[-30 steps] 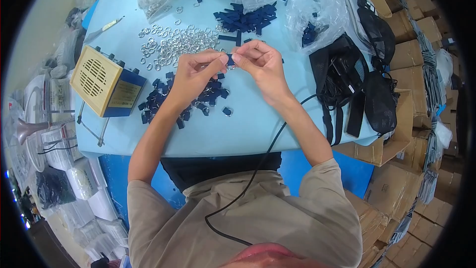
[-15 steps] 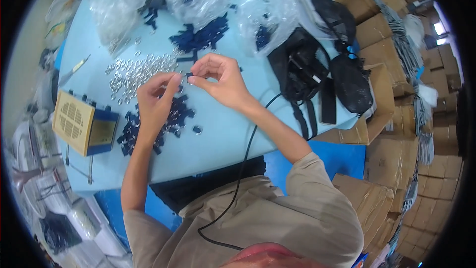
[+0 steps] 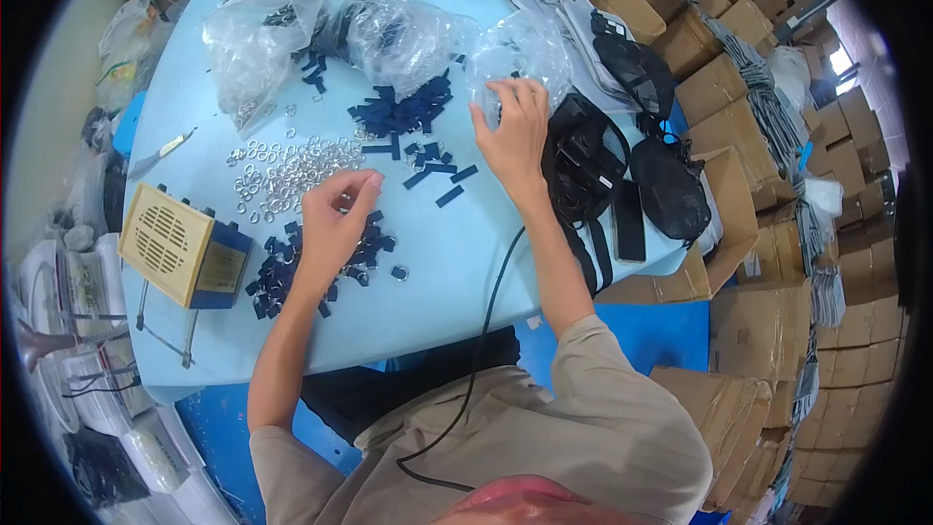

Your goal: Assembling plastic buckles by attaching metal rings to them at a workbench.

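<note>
I read the left hand (image 3: 335,219) above the near edge of the metal rings (image 3: 287,175), thumb and forefinger brought close together in a loop. I cannot tell whether their tips meet or pinch a small part; at this size nothing shows between them.

The right hand (image 3: 515,131) is at the near side of a clear plastic bag (image 3: 525,44), its back toward the camera. The fingers are bent and the thumb is set apart from them. The palm side is hidden, so I cannot tell how far the grip is closed, whether it has hold of anything, or whether the fingertips press on the film. The hand also covers part of the bag, and glare obscures the contents.

Locate the navy strips (image 3: 403,112) in a pile between the hands, toward the far side; a few loose strips (image 3: 449,196) lie nearer. Overlap prevents a count. The folded navy pieces (image 3: 374,248), some with a ring visible, lie on the table (image 3: 437,262) around the left forearm, which blocks part of the heap.

The cream-and-blue box (image 3: 185,248) stands at the left; its rear is out of sight. Boxes at the right are cut off by the dark lens rim.
</note>
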